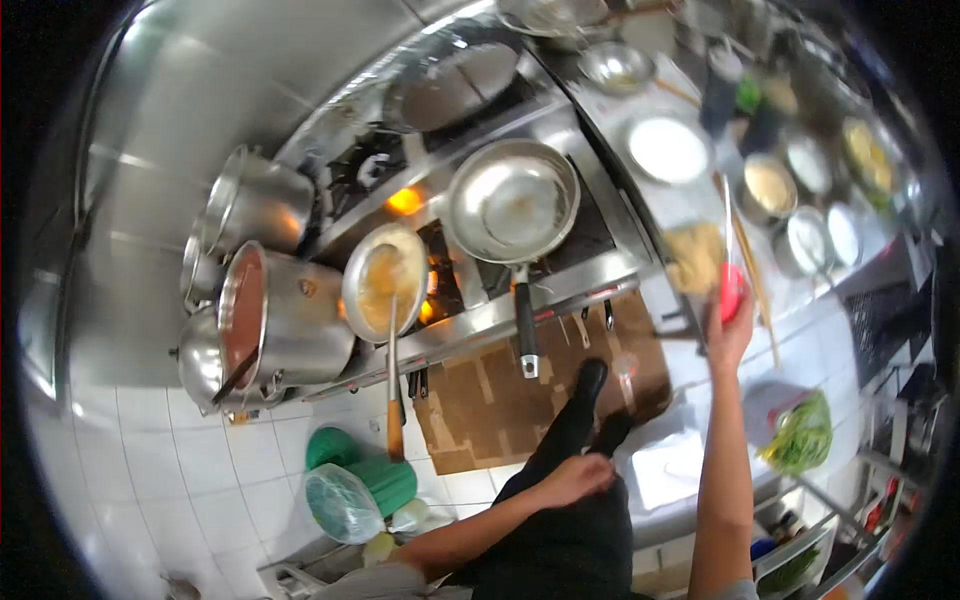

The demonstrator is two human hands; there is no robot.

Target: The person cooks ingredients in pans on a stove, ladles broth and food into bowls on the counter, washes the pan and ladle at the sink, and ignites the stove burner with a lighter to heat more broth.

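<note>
My right hand is closed around the red handle of a utensil with a long pale blade, over the counter at the right. Just left of it lies a tan cloth. My left hand hangs in front of my dark trousers, its fingers curled and blurred; whether it holds anything is unclear. On the stove, an empty steel frying pan has its black handle toward me. Left of that, a pan with orange-brown food sits by flames, a wooden-handled utensil resting in it.
Large steel pots stand at the stove's left, one with reddish contents. Several bowls and a white plate sit on the right counter. Below are a green bin, a cardboard mat and a bag of greens.
</note>
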